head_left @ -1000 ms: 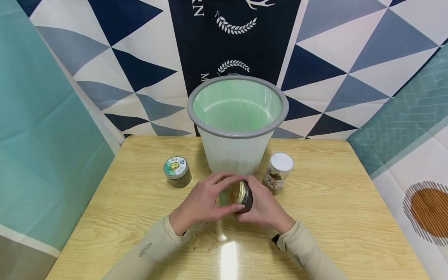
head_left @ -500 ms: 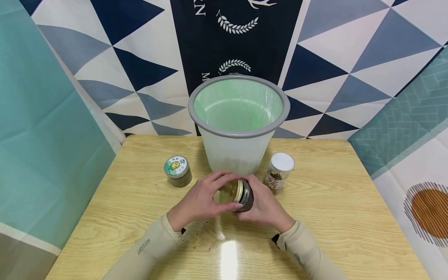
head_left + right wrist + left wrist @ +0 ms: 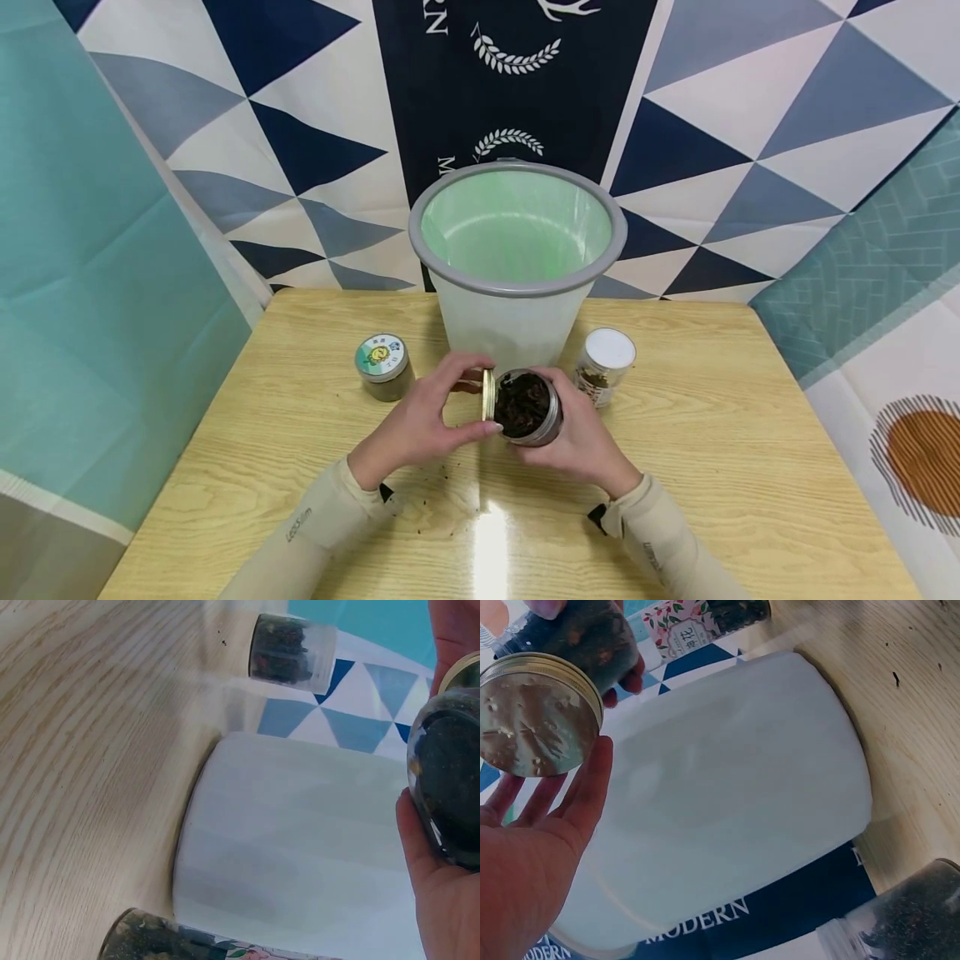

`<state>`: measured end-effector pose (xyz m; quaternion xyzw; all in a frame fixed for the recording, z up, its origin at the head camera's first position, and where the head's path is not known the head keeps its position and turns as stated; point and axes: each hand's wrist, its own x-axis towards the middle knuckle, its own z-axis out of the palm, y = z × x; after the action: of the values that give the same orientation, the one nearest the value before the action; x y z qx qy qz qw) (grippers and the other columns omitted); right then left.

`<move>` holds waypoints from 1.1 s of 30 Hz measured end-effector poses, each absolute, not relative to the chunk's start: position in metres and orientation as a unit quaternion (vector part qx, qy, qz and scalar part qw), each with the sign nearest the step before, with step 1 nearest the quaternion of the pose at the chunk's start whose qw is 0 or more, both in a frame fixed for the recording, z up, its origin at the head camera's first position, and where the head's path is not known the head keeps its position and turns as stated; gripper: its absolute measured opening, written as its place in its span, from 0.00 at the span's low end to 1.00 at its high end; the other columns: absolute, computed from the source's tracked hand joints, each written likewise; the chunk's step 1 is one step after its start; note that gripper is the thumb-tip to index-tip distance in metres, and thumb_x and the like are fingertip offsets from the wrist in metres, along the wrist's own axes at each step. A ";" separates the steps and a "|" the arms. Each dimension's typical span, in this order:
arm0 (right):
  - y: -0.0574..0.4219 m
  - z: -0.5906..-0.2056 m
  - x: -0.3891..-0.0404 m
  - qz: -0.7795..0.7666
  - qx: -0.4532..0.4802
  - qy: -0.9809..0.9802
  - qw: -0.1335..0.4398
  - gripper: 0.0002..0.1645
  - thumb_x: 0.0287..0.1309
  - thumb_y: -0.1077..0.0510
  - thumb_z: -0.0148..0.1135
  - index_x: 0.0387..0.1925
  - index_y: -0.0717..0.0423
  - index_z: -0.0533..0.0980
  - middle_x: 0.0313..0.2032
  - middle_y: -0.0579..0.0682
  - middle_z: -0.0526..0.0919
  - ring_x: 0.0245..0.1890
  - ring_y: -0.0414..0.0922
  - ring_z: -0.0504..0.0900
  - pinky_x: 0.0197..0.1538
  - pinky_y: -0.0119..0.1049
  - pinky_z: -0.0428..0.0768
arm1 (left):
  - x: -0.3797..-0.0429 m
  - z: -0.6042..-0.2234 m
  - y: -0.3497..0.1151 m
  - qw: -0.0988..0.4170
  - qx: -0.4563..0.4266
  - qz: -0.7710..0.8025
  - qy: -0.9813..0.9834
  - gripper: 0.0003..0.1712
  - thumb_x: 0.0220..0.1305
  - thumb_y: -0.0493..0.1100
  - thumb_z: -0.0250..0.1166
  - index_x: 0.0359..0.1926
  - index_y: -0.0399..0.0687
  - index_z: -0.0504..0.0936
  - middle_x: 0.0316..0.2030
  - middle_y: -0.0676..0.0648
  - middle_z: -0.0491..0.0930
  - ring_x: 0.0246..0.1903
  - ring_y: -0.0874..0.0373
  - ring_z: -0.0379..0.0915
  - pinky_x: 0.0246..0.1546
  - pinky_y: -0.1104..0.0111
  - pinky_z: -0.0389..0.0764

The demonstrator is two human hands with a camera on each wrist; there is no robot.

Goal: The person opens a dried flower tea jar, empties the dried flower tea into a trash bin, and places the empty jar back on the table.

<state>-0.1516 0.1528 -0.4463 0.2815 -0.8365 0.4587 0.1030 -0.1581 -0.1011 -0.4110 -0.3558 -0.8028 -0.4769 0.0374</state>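
Note:
A round gold lid (image 3: 489, 395) is pinched on edge between the thumb and fingers of my left hand (image 3: 427, 421), just left of the jar's mouth. My right hand (image 3: 583, 435) grips a clear jar (image 3: 553, 421) from its right side. The jar leans with its mouth turned left and up, showing dark dried leaves (image 3: 522, 404) inside. In the left wrist view the lid (image 3: 536, 724) overlaps the jar (image 3: 592, 645), and the lid's metal face looks smeared or dented. The right wrist view shows the jar's dark base (image 3: 457, 780) at the right edge.
Right behind the hands stands a whitish bin (image 3: 510, 325) with a grey rim. A jar with a cartoon lid (image 3: 382, 367) is at left, a white-capped jar (image 3: 600, 362) at right. Dark crumbs (image 3: 420, 530) lie on the wooden table (image 3: 720, 433) near my left wrist.
The lid has come off the jar and moved slightly left in my left hand. My right hand has tipped the jar more upright, so its leaves now show.

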 end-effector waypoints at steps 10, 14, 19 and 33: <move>0.158 -0.447 -0.153 0.488 0.267 -0.823 0.112 0.56 0.31 0.61 0.87 0.66 0.55 0.69 0.58 0.52 0.83 0.57 0.44 0.81 0.63 0.37 0.78 | -0.162 -0.426 -0.111 0.005 -0.328 -0.463 -0.823 0.42 0.62 0.48 0.76 0.72 0.45 0.67 0.64 0.45 0.66 0.64 0.51 0.72 0.64 0.61 0.79; 0.158 -0.444 -0.154 0.500 0.271 -0.815 0.110 0.57 0.30 0.62 0.87 0.67 0.54 0.69 0.59 0.52 0.83 0.58 0.44 0.81 0.64 0.36 0.77 | -0.165 -0.438 -0.115 -0.026 -0.305 -0.444 -0.842 0.42 0.62 0.51 0.76 0.70 0.43 0.66 0.64 0.45 0.68 0.63 0.51 0.73 0.66 0.60 0.78; 0.159 -0.441 -0.153 0.501 0.269 -0.814 0.114 0.58 0.30 0.61 0.88 0.67 0.53 0.69 0.59 0.51 0.83 0.58 0.42 0.80 0.64 0.37 0.76 | -0.170 -0.455 -0.119 -0.069 -0.263 -0.400 -0.875 0.46 0.59 0.56 0.77 0.70 0.42 0.64 0.64 0.42 0.72 0.65 0.49 0.74 0.67 0.57 0.77; 0.162 -0.438 -0.149 0.536 0.280 -0.785 0.131 0.61 0.27 0.66 0.87 0.69 0.53 0.68 0.59 0.55 0.82 0.59 0.38 0.79 0.65 0.27 0.73 | -0.179 -0.481 -0.134 -0.094 -0.248 -0.315 -0.911 0.49 0.54 0.57 0.81 0.69 0.41 0.69 0.61 0.42 0.74 0.59 0.48 0.76 0.61 0.51 0.79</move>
<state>-0.1489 0.1622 -0.4379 0.2804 -0.7853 0.5361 0.1315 -0.1787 -0.1336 -0.4812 -0.2478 -0.9113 -0.3150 -0.0940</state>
